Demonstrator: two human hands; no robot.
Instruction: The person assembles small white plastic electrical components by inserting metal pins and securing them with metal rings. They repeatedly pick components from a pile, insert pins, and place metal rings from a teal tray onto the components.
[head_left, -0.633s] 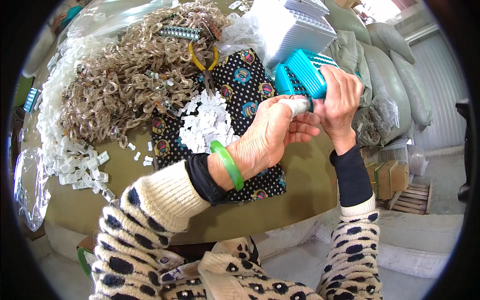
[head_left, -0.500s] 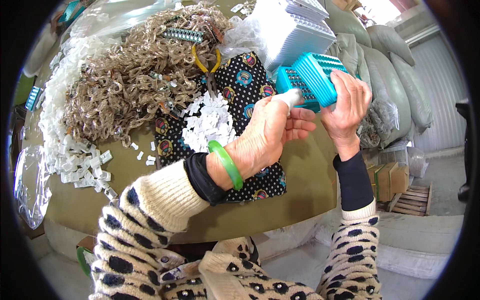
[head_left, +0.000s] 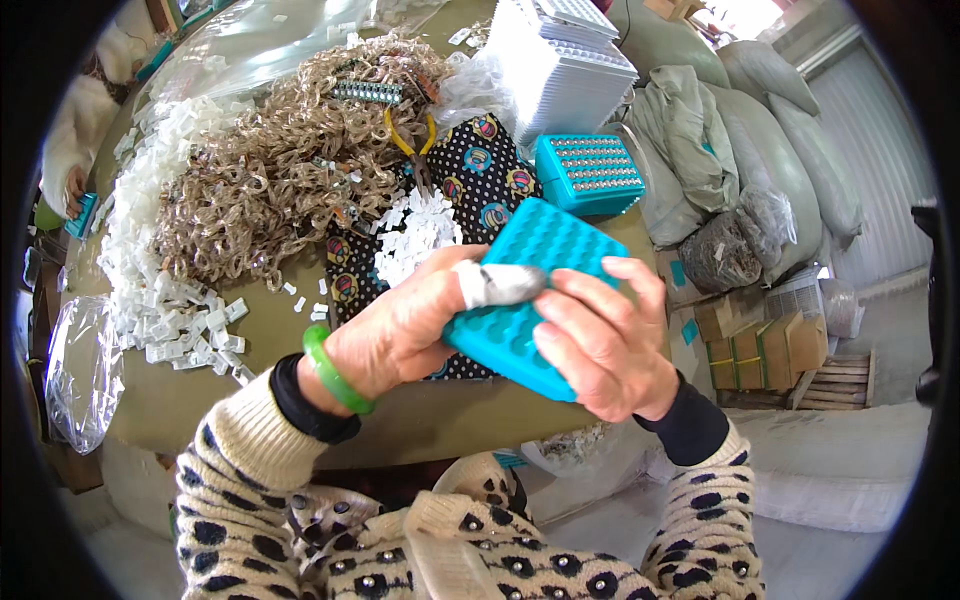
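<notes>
Over the table's front part, a teal plastic tray [head_left: 555, 240] with rows of round hollows is tilted between both my hands. My left hand [head_left: 400, 325] grips its left edge, its thumb, wrapped in white tape, lying across the top. My right hand [head_left: 610, 345] clasps the right side, fingers bent over the surface. Behind the tray, a teal block of trays [head_left: 590, 175] carries rows of small round silver pieces. A patterned black cloth [head_left: 480, 150] lies partly under the tray, bearing a heap of small white pieces [head_left: 415, 240] and yellow-handled pliers [head_left: 420, 155].
A large heap of clear-brown looped wires [head_left: 270, 180] fills the table's left, beside white plastic pieces [head_left: 140, 270]. White trays [head_left: 570, 80] are stacked at the back. Full sacks [head_left: 765, 150] and cardboard boxes [head_left: 765, 350] stand right. Another person's hand [head_left: 75, 190] shows far left.
The right hand has brought a teal tray from beside the silver pieces toward me, and my left hand now holds it too. The block with silver pieces stands uncovered.
</notes>
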